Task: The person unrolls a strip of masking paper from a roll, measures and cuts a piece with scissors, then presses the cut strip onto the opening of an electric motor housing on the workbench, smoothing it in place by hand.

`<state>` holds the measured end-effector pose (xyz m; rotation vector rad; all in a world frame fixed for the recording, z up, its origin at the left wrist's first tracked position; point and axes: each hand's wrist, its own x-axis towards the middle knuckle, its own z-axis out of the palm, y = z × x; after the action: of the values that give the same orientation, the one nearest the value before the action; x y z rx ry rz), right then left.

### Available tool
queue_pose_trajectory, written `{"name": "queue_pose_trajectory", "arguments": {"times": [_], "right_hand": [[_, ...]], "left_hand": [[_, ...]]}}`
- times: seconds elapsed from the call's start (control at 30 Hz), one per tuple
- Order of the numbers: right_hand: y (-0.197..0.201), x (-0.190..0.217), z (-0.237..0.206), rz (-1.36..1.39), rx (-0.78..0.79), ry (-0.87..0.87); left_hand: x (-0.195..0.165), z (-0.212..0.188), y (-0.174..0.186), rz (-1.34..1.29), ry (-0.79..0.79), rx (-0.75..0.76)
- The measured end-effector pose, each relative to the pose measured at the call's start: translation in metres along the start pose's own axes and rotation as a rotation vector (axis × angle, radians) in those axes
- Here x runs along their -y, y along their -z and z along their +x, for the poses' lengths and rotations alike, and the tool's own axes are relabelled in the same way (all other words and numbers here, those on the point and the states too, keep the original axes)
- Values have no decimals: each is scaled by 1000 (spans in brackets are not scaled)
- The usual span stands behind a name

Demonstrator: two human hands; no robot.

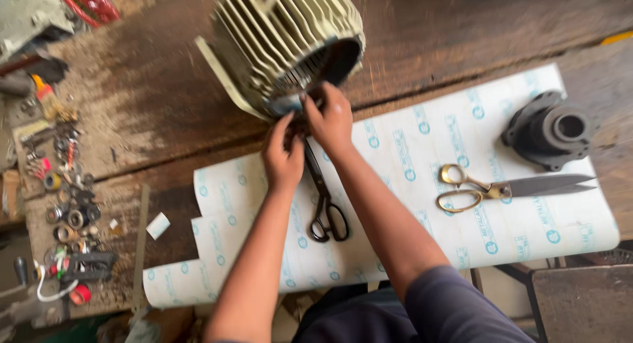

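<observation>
While both hands work at the open mouth of the finned motor housing (283,40) on the bench, left hand (283,155) and right hand (331,119) pinch something small at its rim; black scissors (323,198) lie below on white sheet (422,204); housing interior dark, contents unclear

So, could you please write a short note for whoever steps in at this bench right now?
Left hand and right hand: both pinching at the lower rim of the ribbed motor housing, which lies on its side on the wooden bench; what the fingers hold is too blurred to tell.
Black scissors lie on the white printed sheet below the hands, gold-handled scissors and a black end cap further right.
Done and left: cannot tell.
</observation>
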<state>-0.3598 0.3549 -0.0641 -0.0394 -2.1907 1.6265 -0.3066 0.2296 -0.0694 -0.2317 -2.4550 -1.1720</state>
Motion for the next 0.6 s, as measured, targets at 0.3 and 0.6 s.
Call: {"name": "queue_pose_trajectory", "arguments": {"times": [0.3, 0.6], "right_hand": [[-24, 67, -20, -91, 63, 55], [-42, 50, -26, -331, -24, 162]], "left_hand": [[6, 149, 78, -244, 110, -205], [18, 182, 88, -350, 368, 148]]}}
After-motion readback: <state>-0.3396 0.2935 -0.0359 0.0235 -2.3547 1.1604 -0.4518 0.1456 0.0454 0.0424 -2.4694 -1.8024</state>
